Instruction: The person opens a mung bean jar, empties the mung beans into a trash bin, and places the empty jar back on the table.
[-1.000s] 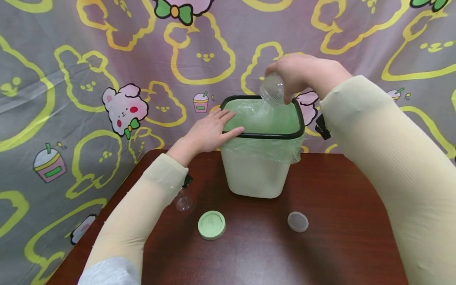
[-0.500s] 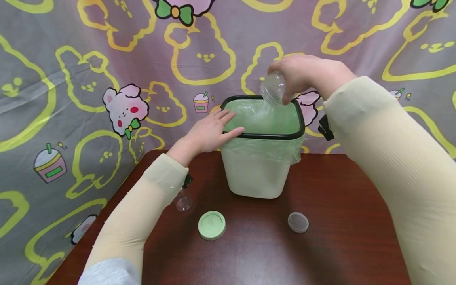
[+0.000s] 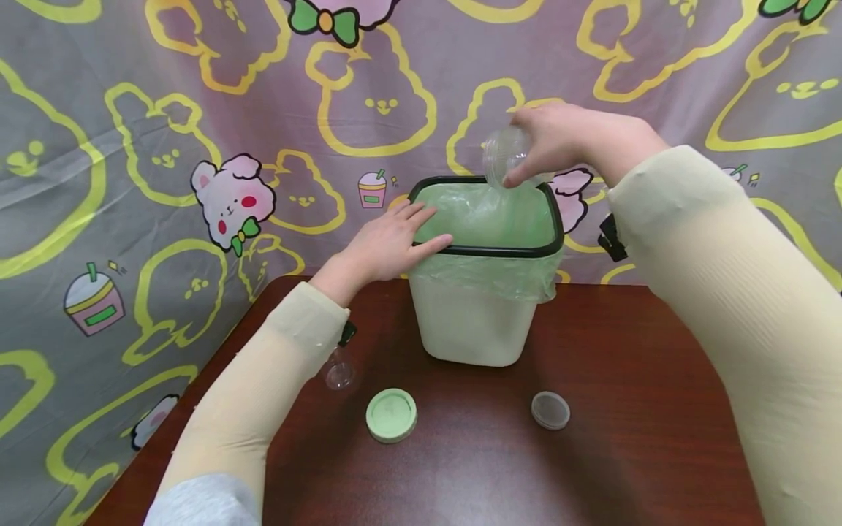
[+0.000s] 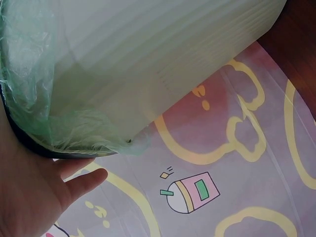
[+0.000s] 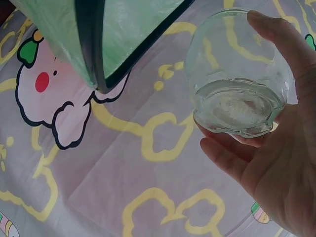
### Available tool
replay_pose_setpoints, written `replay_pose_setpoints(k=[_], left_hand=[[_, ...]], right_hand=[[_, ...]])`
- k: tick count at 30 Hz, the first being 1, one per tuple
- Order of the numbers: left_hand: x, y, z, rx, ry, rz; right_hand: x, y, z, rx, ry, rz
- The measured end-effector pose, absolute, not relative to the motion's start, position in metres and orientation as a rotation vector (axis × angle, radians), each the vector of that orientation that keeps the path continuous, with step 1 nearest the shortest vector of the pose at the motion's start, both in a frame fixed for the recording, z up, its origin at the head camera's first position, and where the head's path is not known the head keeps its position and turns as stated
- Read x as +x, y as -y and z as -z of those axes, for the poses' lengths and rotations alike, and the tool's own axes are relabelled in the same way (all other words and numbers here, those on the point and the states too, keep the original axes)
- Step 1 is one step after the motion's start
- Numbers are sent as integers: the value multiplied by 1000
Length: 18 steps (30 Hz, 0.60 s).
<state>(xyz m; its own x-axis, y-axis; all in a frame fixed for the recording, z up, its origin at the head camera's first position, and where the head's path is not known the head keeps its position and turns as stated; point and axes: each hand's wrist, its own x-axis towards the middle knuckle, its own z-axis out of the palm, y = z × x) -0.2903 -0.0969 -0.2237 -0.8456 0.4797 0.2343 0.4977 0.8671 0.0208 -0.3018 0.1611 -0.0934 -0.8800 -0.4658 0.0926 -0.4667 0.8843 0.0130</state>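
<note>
A white trash bin (image 3: pixel 475 321) with a black rim and a pale green plastic liner (image 3: pixel 487 277) stands upright on the table. Over the left side of its rim lies my left hand (image 3: pixel 388 245), thumb and fingers extended and touching it; the left wrist view shows these fingers (image 4: pixel 86 182) beside the rim. My right hand (image 3: pixel 569 139) grips a clear glass jar (image 3: pixel 501 152), tilted above the bin's far right part. In the right wrist view the thick-bottomed jar (image 5: pixel 237 74) sits between thumb and fingers. No contents are discernible in it.
A light green round lid (image 3: pixel 391 415) lies on the brown table (image 3: pixel 473 467), front left of the bin. To the front right is a translucent round lid (image 3: pixel 550 410). A clear container (image 3: pixel 338 374) is partly hidden by the left forearm. A patterned curtain (image 3: pixel 375 88) hangs close behind.
My right hand has drawn slightly to the right and turned, so its thumb now crosses the jar's lower front. The left hand, bin and lids stay where they were.
</note>
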Motion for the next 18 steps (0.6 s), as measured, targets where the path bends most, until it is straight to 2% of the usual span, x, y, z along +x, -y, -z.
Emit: replay_pose_setpoints(k=[18], left_hand=[[-289,96,224,-752,2807,118]], right_hand=[[-297,-181,93,605,2925,-110]])
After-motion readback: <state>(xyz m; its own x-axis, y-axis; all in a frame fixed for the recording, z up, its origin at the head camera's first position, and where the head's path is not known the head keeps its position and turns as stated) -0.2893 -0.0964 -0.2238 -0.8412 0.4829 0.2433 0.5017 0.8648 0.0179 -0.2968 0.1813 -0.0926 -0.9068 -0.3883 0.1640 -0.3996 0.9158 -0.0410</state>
